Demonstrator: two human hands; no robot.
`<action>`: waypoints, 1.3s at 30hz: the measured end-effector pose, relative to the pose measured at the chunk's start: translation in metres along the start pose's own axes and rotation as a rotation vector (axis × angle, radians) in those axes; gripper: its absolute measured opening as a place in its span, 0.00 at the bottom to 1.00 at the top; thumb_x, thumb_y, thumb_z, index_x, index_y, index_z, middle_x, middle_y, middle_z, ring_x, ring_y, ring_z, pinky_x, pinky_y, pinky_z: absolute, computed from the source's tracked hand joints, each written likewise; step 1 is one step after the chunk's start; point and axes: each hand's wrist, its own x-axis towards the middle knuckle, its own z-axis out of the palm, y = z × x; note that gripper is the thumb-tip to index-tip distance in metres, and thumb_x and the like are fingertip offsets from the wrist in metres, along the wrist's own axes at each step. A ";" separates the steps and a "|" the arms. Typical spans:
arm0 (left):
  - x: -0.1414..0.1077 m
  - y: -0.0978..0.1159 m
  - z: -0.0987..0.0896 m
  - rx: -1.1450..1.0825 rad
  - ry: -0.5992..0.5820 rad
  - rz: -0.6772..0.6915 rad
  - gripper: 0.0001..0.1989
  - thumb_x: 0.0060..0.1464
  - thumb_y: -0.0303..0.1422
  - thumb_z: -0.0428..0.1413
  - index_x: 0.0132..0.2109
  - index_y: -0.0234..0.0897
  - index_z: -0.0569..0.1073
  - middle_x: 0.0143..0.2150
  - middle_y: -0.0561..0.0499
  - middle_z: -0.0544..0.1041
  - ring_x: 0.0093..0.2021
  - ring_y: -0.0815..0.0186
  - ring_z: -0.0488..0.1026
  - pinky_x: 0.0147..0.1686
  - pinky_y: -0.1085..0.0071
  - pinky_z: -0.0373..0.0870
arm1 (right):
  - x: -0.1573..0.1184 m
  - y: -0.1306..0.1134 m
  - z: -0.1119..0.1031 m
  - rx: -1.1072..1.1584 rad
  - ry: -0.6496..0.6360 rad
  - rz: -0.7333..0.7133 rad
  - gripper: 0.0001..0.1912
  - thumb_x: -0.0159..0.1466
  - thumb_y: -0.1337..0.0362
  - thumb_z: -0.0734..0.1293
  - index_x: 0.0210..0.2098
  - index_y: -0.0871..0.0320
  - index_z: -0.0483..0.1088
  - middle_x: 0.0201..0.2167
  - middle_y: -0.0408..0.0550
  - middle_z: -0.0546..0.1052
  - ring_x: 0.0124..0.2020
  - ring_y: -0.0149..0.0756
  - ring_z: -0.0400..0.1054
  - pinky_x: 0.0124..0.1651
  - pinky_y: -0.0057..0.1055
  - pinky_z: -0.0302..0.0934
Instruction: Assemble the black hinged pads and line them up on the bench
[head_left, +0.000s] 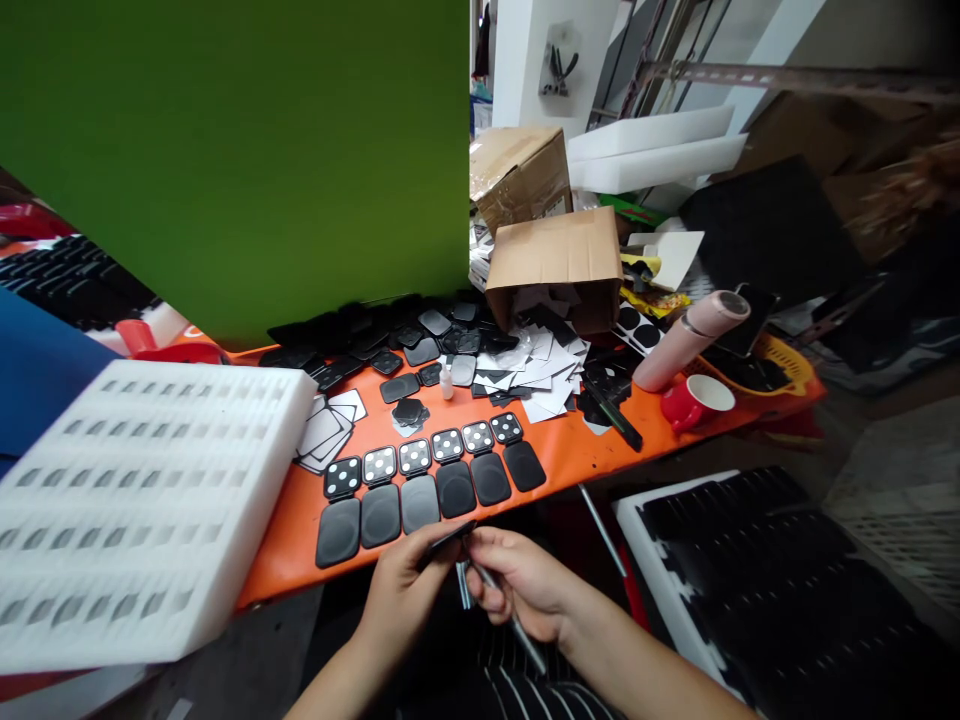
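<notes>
My left hand is closed around a thin dark flat piece, held edge-on in front of the table's near edge. In my right hand is a slim silver metal rod-like tool, slanting down toward my lap. The fingertips of both hands come together at the dark piece. A short shiny strip hangs between the hands; what it belongs to I cannot tell. Just beyond stands a row of opened black hinged cases, their upper halves bearing white dots.
A white foam tray with slots lies left on the orange table. Black parts, white paper pieces, a small bottle, a red mug and a pink flask sit behind. Another foam tray holds black parts at right.
</notes>
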 end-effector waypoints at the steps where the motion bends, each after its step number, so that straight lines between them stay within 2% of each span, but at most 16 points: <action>1: -0.001 0.000 -0.002 0.011 -0.012 0.018 0.11 0.52 0.32 0.51 0.43 0.40 0.72 0.39 0.50 0.76 0.36 0.65 0.73 0.38 0.71 0.68 | 0.000 0.000 0.000 0.030 0.001 0.018 0.08 0.58 0.60 0.61 0.32 0.59 0.61 0.19 0.39 0.65 0.13 0.18 0.51 0.15 0.18 0.37; 5: -0.004 -0.002 -0.006 0.055 -0.040 0.112 0.12 0.52 0.31 0.51 0.44 0.40 0.72 0.41 0.48 0.76 0.38 0.63 0.73 0.39 0.69 0.69 | -0.002 -0.005 0.002 0.158 0.000 0.111 0.08 0.57 0.62 0.62 0.30 0.61 0.63 0.21 0.40 0.64 0.14 0.17 0.51 0.15 0.17 0.37; 10: -0.005 -0.001 -0.003 0.042 -0.092 0.183 0.14 0.52 0.29 0.51 0.46 0.41 0.71 0.42 0.47 0.76 0.40 0.62 0.73 0.41 0.66 0.70 | -0.003 -0.008 0.002 0.381 -0.012 0.253 0.13 0.57 0.55 0.60 0.29 0.60 0.63 0.19 0.39 0.63 0.13 0.19 0.51 0.14 0.17 0.37; 14: -0.004 0.002 0.003 -0.012 -0.092 0.233 0.14 0.52 0.28 0.52 0.46 0.43 0.71 0.41 0.48 0.76 0.39 0.63 0.73 0.39 0.67 0.71 | -0.002 -0.004 0.008 0.464 0.064 0.232 0.14 0.56 0.54 0.62 0.28 0.60 0.63 0.16 0.37 0.61 0.12 0.19 0.49 0.14 0.17 0.37; 19: -0.002 -0.001 0.008 -0.039 -0.021 0.205 0.12 0.51 0.30 0.53 0.44 0.41 0.73 0.43 0.46 0.75 0.41 0.61 0.73 0.42 0.65 0.70 | 0.000 -0.001 0.013 0.544 0.204 0.151 0.14 0.56 0.55 0.63 0.24 0.60 0.62 0.14 0.35 0.59 0.11 0.17 0.47 0.13 0.16 0.37; 26: -0.002 -0.002 0.007 -0.094 -0.080 0.164 0.13 0.52 0.29 0.53 0.45 0.41 0.72 0.39 0.48 0.77 0.39 0.61 0.73 0.39 0.66 0.71 | -0.003 -0.006 0.006 0.487 0.023 0.177 0.14 0.58 0.56 0.62 0.28 0.62 0.64 0.17 0.39 0.64 0.14 0.19 0.54 0.14 0.16 0.42; 34: -0.001 -0.001 0.011 -0.080 -0.044 0.140 0.13 0.51 0.31 0.53 0.45 0.40 0.72 0.40 0.46 0.76 0.39 0.61 0.73 0.41 0.65 0.70 | 0.003 0.004 0.009 0.618 0.136 0.130 0.14 0.56 0.56 0.64 0.25 0.61 0.63 0.14 0.35 0.62 0.11 0.18 0.50 0.14 0.16 0.40; 36: -0.001 -0.002 0.011 -0.086 -0.046 0.124 0.14 0.52 0.31 0.52 0.47 0.40 0.71 0.39 0.47 0.77 0.37 0.63 0.73 0.39 0.67 0.70 | 0.001 0.003 0.009 0.619 0.107 0.120 0.14 0.57 0.55 0.63 0.26 0.61 0.64 0.15 0.36 0.62 0.12 0.18 0.51 0.14 0.16 0.40; 39: -0.001 -0.003 0.009 -0.095 -0.071 0.117 0.13 0.52 0.31 0.52 0.47 0.41 0.71 0.39 0.48 0.77 0.36 0.64 0.73 0.38 0.68 0.70 | -0.002 -0.001 0.005 0.580 0.012 0.185 0.15 0.58 0.55 0.62 0.29 0.63 0.65 0.17 0.38 0.64 0.14 0.18 0.52 0.15 0.16 0.41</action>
